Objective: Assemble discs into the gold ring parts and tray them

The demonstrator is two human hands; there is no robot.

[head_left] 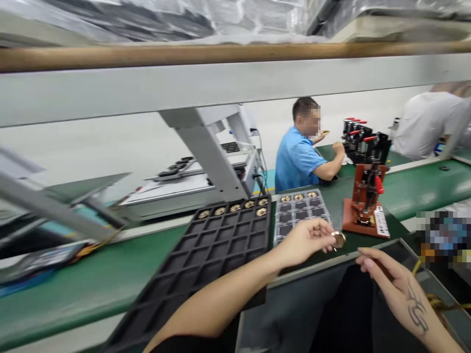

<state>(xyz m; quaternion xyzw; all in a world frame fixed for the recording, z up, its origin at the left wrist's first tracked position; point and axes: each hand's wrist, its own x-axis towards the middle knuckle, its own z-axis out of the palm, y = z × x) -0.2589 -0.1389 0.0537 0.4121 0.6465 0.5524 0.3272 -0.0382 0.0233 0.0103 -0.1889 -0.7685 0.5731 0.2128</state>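
Nearest to us, a bare left forearm (221,294) is slanting across a black plastic tray with rectangular compartments (217,252), where small gold-coloured pieces are sitting mostly along the far row. At its end, the left hand (307,240) is pinching a small, round, gold-coloured metal piece (339,239) between thumb and fingers, near the far rim of a grey-framed dark panel (287,314)! Its broad face is tilting up toward the camera; the round outline is showing too small for us to tell a long axis. Across from it, the right hand (390,279) is hovering apart, loosely spread, fingers half curled and pointing toward the piece. Beyond, a red-brown metal fixture with a red-handled clamp (358,189) is standing upright, and a blue-shirted co-worker (296,157) is reaching forward.
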